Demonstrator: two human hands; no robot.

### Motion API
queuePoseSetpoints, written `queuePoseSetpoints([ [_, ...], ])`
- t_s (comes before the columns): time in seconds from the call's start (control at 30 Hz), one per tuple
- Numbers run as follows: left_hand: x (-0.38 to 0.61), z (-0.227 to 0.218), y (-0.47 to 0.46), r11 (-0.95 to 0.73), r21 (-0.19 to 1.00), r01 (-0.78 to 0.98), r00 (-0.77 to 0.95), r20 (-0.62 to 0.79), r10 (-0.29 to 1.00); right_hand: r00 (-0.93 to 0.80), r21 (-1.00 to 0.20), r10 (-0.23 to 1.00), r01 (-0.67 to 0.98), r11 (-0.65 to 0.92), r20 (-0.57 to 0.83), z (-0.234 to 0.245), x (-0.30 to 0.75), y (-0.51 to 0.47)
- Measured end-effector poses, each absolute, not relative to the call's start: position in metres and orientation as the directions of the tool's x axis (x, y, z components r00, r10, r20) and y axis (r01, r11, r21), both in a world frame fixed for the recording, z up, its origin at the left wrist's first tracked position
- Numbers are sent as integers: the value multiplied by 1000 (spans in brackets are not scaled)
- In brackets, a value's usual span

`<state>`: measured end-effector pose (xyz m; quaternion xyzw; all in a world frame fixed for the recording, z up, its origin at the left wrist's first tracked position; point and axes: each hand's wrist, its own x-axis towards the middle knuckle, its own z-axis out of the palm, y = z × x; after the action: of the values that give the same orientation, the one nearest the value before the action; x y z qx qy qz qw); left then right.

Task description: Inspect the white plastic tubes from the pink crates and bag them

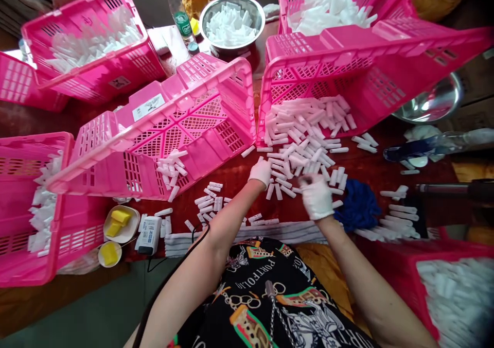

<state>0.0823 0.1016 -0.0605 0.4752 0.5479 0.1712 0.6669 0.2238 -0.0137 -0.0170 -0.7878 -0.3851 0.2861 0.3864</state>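
A heap of small white plastic tubes [297,150] spills from a tipped pink crate [389,88] onto the dark red table. My left hand [260,173], in a white glove, is at the heap's left edge with its fingers curled closed; whatever they hold is hidden. My right hand [317,197], also gloved in white, is over the heap's near right side. Motion smears its fingers, so their grip is unclear. Left of my left forearm, loose white pieces with small dark marks [208,201] lie scattered. More white pieces [172,169] rest in the second tipped pink crate [216,155].
A blue cloth [357,204] lies right of my right hand. A metal bowl [203,21] of white pieces and a bottle [181,21] stand at the back. Yellow blocks [120,216] and a small white device [149,235] are at left. Filled pink crates [412,286] surround the table.
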Motion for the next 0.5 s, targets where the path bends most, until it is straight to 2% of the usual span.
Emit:
queuePoseSetpoints([
  [0.03, 87, -67, 104, 453, 818, 354, 354, -566, 745, 419, -817, 877, 403, -413, -237, -26, 213, -25],
  [0.1, 93, -74, 105, 359, 800, 481, 373, -557, 742, 298, -807, 902, 418, -418, -314, -47, 190, -50],
  [0.23, 92, -73, 97, 208, 753, 624, 396, -534, 747, 69, -792, 931, 506, -342, -358, -82, 161, -83],
  [0.3, 82, -66, 90, 174, 760, 626, 369, -485, 793, 63, -796, 933, 503, -337, -355, -89, 158, -86],
  [0.33, 73, -61, 86, 194, 778, 598, 331, -460, 824, 97, -800, 928, 479, -360, -360, -89, 159, -85],
  [0.4, 50, -51, 76, 377, 817, 436, 223, -504, 834, 175, -805, 905, 414, -425, -387, -84, 162, -79],
  [0.5, 9, -35, 55, 692, 716, 95, 205, -694, 690, 245, -799, 862, 327, -504, -443, -65, 165, -60],
])
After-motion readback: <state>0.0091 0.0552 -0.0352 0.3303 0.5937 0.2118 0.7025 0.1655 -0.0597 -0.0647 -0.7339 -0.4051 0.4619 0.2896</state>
